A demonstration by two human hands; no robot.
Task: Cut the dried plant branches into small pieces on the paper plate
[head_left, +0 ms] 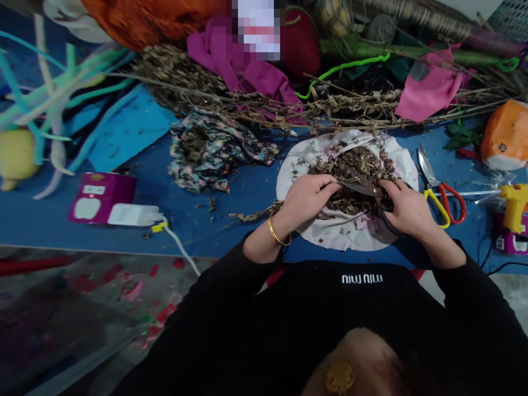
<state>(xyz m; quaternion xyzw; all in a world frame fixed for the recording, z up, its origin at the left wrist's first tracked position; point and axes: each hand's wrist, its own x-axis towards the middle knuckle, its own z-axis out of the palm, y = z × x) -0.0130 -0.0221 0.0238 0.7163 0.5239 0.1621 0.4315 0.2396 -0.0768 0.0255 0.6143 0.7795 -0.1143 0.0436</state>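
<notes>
Blades lie crosswise between your hands, tips toward the left

Your right hand (pixel 406 206) is curled around the handles of the dark-handled scissors (pixel 361 186), at the right side of the dried leaves (pixel 358 162). Your left hand (pixel 310 197) sits at their left near side, fingers bent and thumb drawn in close to them; whether it pinches any leaf, you cannot tell.

The relation to mind is the line of the blades: their long axis runs left to right, slanting slightly to the far side at the tips, over the heap. The pivot is by your right hand, while the tips lie just beside your left fingertips, so the left is the hand nearer the points.

Beneath the leaves, the white cloth (pixel 297 165) spreads on the blue table (pixel 243 231). Just right of it lie red-and-yellow-handled scissors (pixel 451 201); to the left is a floral cloth (pixel 223 154). On the far side, dried stems (pixel 346 104) stretch left to right.
</notes>
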